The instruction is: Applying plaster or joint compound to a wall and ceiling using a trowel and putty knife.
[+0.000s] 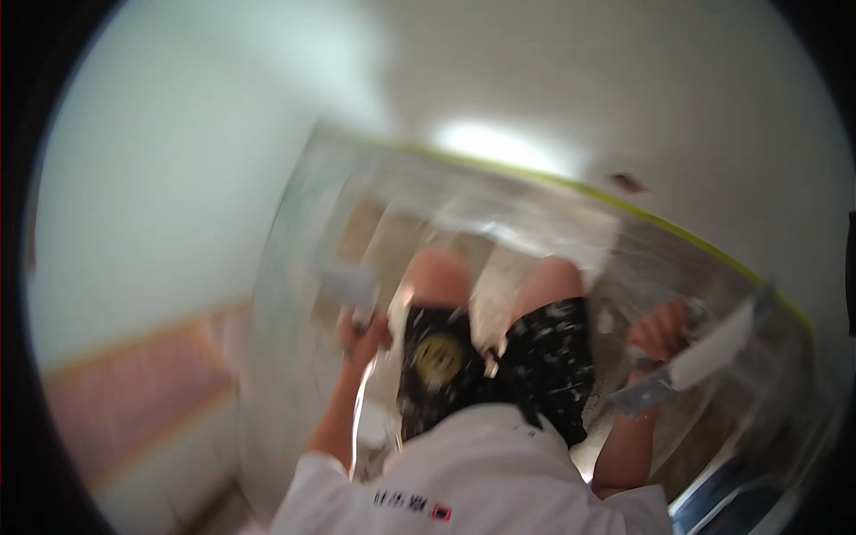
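My left hand (pixel 364 339) is closed round the handle of a putty knife (pixel 350 283), its wide grey blade pointing away from me and blurred. On the right, my right hand (pixel 660 332) grips a long flat plastering trowel (pixel 644 393). A strip of white putty (pixel 713 349) lies along the middle of its blade, which slants up to the right. Both tools are held out to either side of my knees, apart from the wall. White spatters mark my black shorts (pixel 557 348).
Clear plastic sheeting (pixel 294 259) hangs around me, edged with yellow-green tape (pixel 660 218) along the pale wall (pixel 713 116). A small dark red patch (pixel 629 183) shows on that wall. Pink tiles (pixel 134 392) are at left; a dark blue object (pixel 727 499) is at lower right.
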A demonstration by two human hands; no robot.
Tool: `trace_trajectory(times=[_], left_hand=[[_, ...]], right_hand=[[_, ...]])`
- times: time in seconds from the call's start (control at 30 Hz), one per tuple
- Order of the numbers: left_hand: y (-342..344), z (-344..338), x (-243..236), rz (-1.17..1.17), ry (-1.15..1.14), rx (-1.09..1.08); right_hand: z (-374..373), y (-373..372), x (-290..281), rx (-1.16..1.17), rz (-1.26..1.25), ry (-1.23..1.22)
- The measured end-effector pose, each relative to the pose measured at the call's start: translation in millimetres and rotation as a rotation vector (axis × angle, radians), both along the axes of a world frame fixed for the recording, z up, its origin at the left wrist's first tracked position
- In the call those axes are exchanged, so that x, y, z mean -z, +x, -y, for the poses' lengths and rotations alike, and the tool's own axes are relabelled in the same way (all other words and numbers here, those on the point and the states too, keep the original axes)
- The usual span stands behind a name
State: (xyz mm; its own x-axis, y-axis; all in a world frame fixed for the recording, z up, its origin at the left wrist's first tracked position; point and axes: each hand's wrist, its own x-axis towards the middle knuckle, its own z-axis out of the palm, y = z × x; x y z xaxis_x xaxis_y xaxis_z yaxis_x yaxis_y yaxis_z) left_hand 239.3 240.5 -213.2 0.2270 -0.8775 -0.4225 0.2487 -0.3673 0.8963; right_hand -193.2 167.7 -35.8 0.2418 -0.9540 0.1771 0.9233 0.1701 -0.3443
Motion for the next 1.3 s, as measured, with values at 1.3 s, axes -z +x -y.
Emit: trace_trajectory(times=[1.3], left_hand=[[-17.2, -466.1, 255.7, -0.049, 0.665, -0.787]], right_hand=[[68.3, 122.6, 65.4, -0.429, -0.053, 0.345]])
